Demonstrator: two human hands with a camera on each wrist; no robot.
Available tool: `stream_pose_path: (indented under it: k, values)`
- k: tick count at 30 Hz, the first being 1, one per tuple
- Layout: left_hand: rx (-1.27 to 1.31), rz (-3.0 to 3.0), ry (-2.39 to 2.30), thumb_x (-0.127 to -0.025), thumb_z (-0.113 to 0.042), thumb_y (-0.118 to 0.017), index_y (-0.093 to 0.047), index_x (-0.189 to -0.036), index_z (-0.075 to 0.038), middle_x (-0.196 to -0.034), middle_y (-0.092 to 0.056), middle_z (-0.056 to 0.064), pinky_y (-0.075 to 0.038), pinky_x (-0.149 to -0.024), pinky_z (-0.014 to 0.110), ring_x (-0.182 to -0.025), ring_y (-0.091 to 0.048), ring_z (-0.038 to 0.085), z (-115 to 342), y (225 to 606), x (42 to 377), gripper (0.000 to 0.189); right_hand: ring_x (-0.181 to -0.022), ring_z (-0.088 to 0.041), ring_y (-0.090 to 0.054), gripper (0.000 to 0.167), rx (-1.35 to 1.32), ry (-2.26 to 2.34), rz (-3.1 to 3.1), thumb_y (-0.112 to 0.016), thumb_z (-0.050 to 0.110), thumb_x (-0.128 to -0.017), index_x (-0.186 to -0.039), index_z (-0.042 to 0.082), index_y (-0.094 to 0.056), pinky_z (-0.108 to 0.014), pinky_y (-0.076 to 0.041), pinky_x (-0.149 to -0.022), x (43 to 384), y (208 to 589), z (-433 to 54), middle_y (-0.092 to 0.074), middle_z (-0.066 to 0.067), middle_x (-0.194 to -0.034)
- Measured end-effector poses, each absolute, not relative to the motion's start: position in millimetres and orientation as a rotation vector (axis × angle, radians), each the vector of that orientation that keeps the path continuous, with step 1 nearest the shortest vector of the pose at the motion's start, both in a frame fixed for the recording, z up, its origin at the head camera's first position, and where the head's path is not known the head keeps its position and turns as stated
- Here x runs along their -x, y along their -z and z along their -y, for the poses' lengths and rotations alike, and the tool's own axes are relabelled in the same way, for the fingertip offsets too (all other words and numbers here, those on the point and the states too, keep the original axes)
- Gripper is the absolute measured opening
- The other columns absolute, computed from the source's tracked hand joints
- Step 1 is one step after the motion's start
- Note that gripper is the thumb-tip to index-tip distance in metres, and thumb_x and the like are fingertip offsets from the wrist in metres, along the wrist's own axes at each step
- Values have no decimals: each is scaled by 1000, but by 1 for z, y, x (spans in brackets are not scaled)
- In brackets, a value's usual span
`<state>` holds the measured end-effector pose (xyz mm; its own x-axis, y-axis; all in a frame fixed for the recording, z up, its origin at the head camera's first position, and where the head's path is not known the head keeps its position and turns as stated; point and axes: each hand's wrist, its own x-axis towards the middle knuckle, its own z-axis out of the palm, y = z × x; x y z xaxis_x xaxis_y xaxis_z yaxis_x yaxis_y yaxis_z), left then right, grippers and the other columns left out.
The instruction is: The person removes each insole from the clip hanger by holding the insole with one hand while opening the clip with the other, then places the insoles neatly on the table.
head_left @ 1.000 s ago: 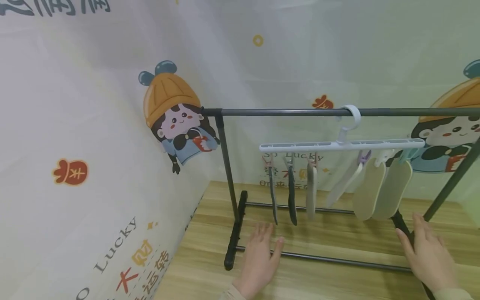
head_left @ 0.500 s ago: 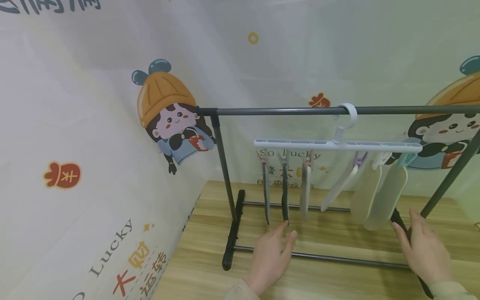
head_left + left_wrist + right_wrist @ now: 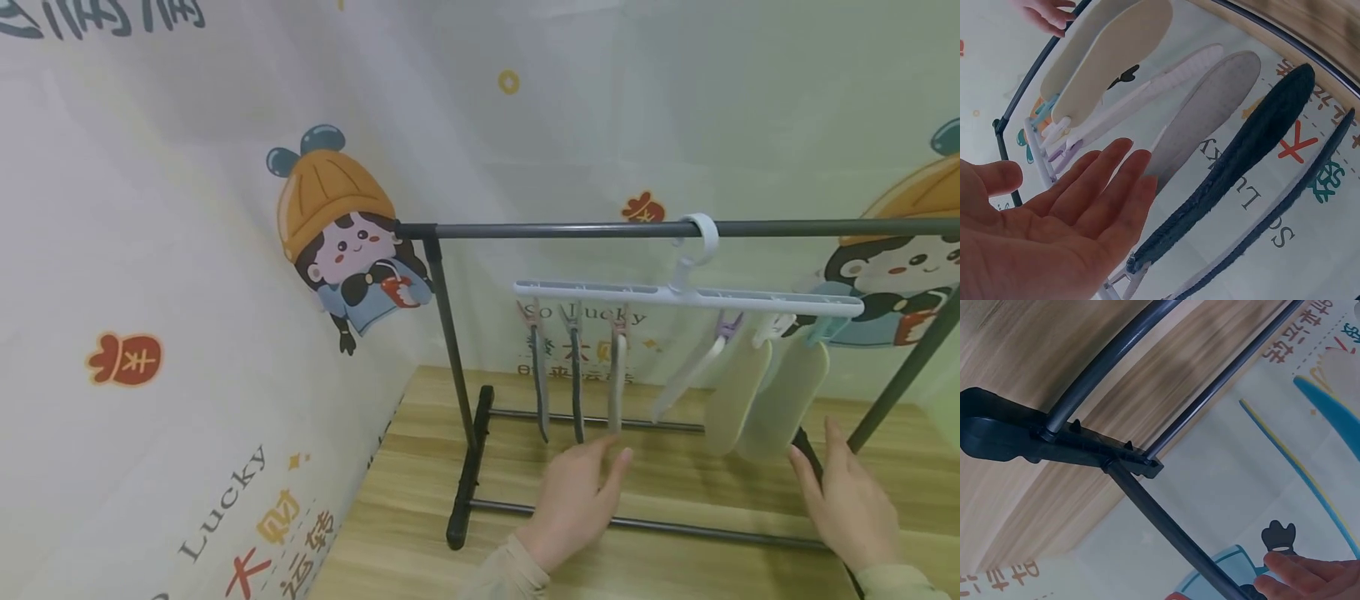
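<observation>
Insoles hang by small clips from a white hanger [image 3: 600, 292]. In the head view, my left hand [image 3: 573, 500] reaches under the left group, fingertips right at the lower end of a grey insole [image 3: 617, 383]. The left wrist view shows its fingers extended beside that insole, with a dark blue fuzzy insole [image 3: 1241, 156] and another dark-edged insole [image 3: 1279, 206] to the right. My right hand [image 3: 855, 504] stays by the rack's right foot, fingers extended and holding nothing, below two cream insoles [image 3: 787, 400]. A white insole [image 3: 690, 379] hangs tilted between the groups.
The hanger hooks over the top bar [image 3: 525, 231] of a black rack, which stands on a wood-grain surface [image 3: 397, 517]. Its left foot [image 3: 468, 483] and lower front bar [image 3: 675, 529] lie near my hands. A printed backdrop [image 3: 187, 208] surrounds it.
My left hand has moved right, from beside the rack's left foot past the dark insoles to the grey one. The hanger and insoles have swung a little. My right hand has hardly moved.
</observation>
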<state>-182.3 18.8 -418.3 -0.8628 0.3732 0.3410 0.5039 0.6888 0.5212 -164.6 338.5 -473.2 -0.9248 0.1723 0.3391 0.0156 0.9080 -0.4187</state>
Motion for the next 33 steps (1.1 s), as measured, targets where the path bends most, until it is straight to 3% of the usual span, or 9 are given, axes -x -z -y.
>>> stream_pose_path:
  k: [8, 14, 20, 29, 33]
  values:
    - [798, 2713, 993, -106, -46, -34, -59, -134, -8, -126, -68, 7, -53, -97, 33, -114, -66, 21, -40, 408, 187, 53, -112, -68, -41, 69, 152, -639, 2646, -38, 34, -107, -148, -17, -16, -75, -38, -85, 169, 476, -341, -35, -49, -136]
    - [907, 2724, 959, -106, -47, -32, -54, -139, -10, -124, -69, 4, -54, -94, 28, -105, -69, 12, -61, 402, 185, 54, -113, -67, -41, 73, 172, -642, 2665, -38, 37, -107, -148, -18, -15, -74, -39, -85, 170, 478, -341, -33, -48, -139]
    - [984, 2679, 879, -107, -44, -30, -55, -138, -13, -119, -72, 0, -52, -94, 23, -111, -67, 12, -80, 396, 184, 51, -115, -68, -39, 80, 205, -662, 2685, -40, 43, -106, -148, -20, -11, -74, -37, -87, 169, 479, -340, -27, -49, -142]
    - [1052, 2596, 878, -107, -39, -33, -59, -133, -11, -118, -72, -2, -52, -90, 18, -108, -68, 9, -108, 393, 191, 46, -117, -69, -37, 80, 168, -673, 2693, -39, 42, -106, -148, -19, -10, -76, -35, -90, 171, 481, -338, -23, -48, -145]
    - [1086, 2577, 819, -107, -37, -33, -60, -132, -11, -114, -73, -4, -53, -84, 15, -102, -70, 7, -123, 392, 192, 45, -115, -70, -39, 76, 149, -647, 2657, -40, 40, -106, -147, -19, -15, -77, -32, -94, 171, 485, -338, -30, -48, -141]
